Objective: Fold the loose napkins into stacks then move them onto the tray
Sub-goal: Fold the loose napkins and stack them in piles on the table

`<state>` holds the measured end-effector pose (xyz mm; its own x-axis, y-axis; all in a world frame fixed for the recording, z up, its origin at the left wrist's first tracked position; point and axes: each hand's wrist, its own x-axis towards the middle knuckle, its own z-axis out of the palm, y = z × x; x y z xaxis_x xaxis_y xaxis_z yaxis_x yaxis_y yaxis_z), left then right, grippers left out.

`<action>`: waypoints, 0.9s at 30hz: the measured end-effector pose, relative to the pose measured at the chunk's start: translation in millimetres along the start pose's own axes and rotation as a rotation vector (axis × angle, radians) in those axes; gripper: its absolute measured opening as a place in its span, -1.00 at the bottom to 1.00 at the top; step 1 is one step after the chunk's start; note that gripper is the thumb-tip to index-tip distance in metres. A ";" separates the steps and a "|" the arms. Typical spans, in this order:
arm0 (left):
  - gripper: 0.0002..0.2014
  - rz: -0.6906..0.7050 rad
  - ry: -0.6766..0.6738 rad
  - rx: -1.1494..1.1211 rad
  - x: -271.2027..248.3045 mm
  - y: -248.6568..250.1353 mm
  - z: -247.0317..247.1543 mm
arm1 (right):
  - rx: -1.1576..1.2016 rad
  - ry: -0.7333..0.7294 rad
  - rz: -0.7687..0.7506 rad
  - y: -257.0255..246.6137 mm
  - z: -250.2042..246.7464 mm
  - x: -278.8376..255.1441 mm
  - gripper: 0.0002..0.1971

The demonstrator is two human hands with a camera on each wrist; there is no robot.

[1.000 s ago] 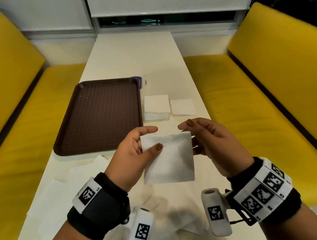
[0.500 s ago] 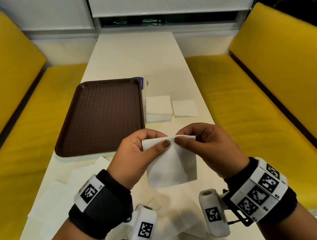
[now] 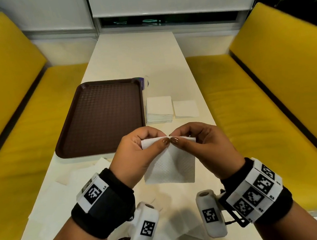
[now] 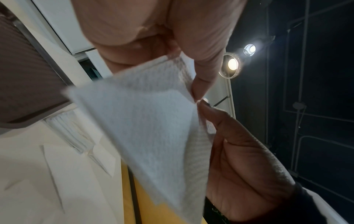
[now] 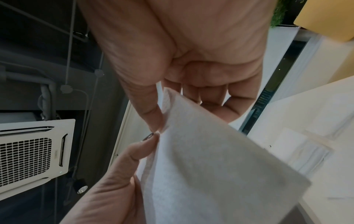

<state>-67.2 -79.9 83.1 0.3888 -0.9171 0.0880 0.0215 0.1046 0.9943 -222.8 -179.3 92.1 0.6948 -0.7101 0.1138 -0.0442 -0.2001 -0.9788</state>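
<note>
A white embossed napkin (image 3: pixel 170 169) hangs above the near part of the table. My left hand (image 3: pixel 161 139) and right hand (image 3: pixel 175 137) both pinch its top edge, and the thumb tips meet at the middle. The left wrist view shows the napkin (image 4: pixel 145 128) pinched under my left thumb (image 4: pixel 201 84). In the right wrist view my right thumb (image 5: pixel 151 118) presses the napkin (image 5: pixel 210 166) against the fingers behind it. A brown tray (image 3: pixel 103 117) lies bare at the left. Beside it are a stack of folded napkins (image 3: pixel 159 109) and one thin folded pile (image 3: pixel 186 108).
Loose unfolded napkins (image 3: pixel 51 198) lie spread on the white table (image 3: pixel 138 60) under and left of my wrists. Yellow bench seats (image 3: pixel 259 110) run along both sides. A small packet (image 3: pixel 144 82) sits at the tray's far right corner.
My right hand came in and took hold of the napkin's top edge. Both thumbs slid toward the middle of that edge until they met.
</note>
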 end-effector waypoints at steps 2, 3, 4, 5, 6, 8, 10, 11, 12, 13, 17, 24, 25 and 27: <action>-0.79 0.015 0.004 0.015 0.3 -0.1 0.2 | 0.007 0.001 0.005 1.2 0.3 1.3 -0.94; -0.78 0.021 0.002 0.027 0.4 -0.1 0.2 | 0.013 -0.002 0.011 1.4 0.3 1.7 -0.95; -0.78 0.024 0.000 0.036 0.6 -0.4 -0.2 | 0.013 -0.005 0.014 2.3 -0.4 2.1 -0.93; -0.79 0.022 0.000 0.040 1.2 -0.7 -0.9 | 0.020 -0.007 0.021 2.9 -1.7 2.6 -0.91; -0.81 0.017 0.004 0.038 1.7 -1.1 -2.3 | 0.029 -0.005 0.026 3.9 -4.1 2.9 -0.90; -0.89 -0.001 0.014 0.034 3.7 -2.2 -6.3 | 0.065 0.010 0.050 5.0 -11.1 3.7 -0.90; -0.93 -0.016 0.011 0.035 5.6 -3.0 -10.7 | 0.087 0.025 0.074 6.5 -19.5 4.4 -0.91; -0.92 -0.022 0.009 0.031 6.3 -3.0 -12.4 | 0.090 0.033 0.086 7.4 -22.6 4.9 -0.92; -0.91 -0.030 0.008 0.021 6.9 -2.5 -13.9 | 0.093 0.050 0.097 8.7 -25.3 5.0 -0.93; -0.89 -0.036 0.006 0.010 7.7 -2.2 -14.9 | 0.106 0.075 0.112 10.2 -27.2 5.4 -0.93; -0.86 -0.048 0.002 0.019 12.0 -2.6 -18.6 | 0.162 0.150 0.171 15.8 -28.8 8.7 -0.78; -0.92 -0.069 -0.025 0.038 21.5 -10.3 -11.7 | 0.213 -0.005 0.173 19.1 -11.7 8.7 -0.81; -0.90 -0.074 -0.025 0.043 22.3 -11.4 -10.5 | 0.204 0.013 0.163 20.2 -11.3 9.3 -0.88; -0.83 -0.098 -0.021 0.028 24.1 -12.1 -8.4 | 0.209 0.040 0.153 22.9 -14.5 10.8 -0.91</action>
<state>-50.4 -100.1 72.7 0.3669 -0.9302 -0.0090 0.0331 0.0034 0.9994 -226.8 -201.3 73.4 0.6620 -0.7486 -0.0359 0.0053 0.0525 -0.9986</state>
